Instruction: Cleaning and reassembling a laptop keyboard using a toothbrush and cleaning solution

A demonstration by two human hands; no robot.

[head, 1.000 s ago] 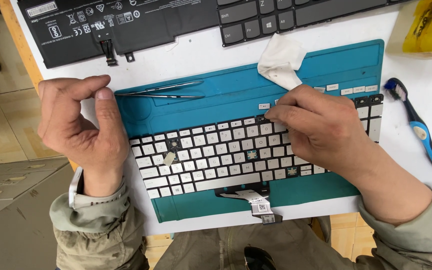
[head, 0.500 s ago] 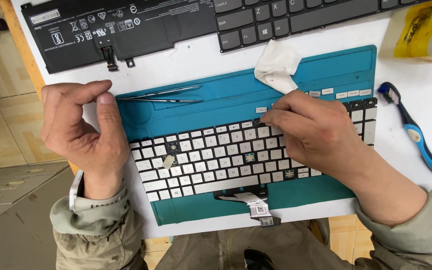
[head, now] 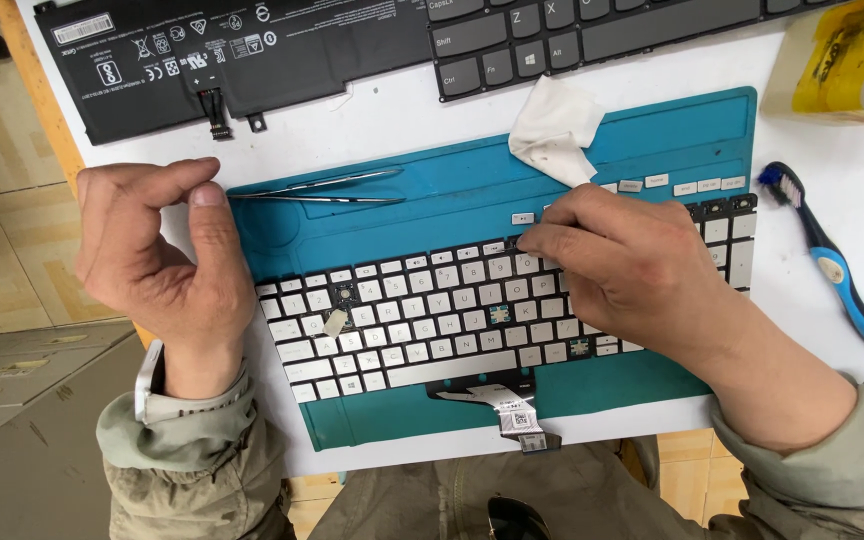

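Right hand: the right hand (head: 642,270) lies over the upper right of the white keyboard (head: 432,320), fingertips pinched together at the top row of keys; whether a keycap sits between them I cannot tell.
Left hand: the left hand (head: 167,265) rests at the left edge of the teal mat (head: 672,130), loosely curled, thumb against the forefinger, with nothing visible in it.
Keyboard: it lies flat on the mat, its ribbon cable (head: 507,405) hanging off the near edge.
Done so far: several keycaps are off; bare sockets show in a few places, one loose cap (head: 336,322) lies tilted on the keys, and a short row of loose caps (head: 682,185) sits on the mat above the right end.
Left to do: most keys are in place, so by my reckoning the work is partway.
Nearby: tweezers (head: 317,190) lie on the mat just beside the left thumb, a crumpled white cloth (head: 552,130) above the right hand, a blue brush (head: 832,265) well to the right.
Labels: a black flat battery (head: 232,55) at the top left carries a white sticker (head: 83,27) and white symbols; a yellow-taped packet (head: 842,55) sits top right.
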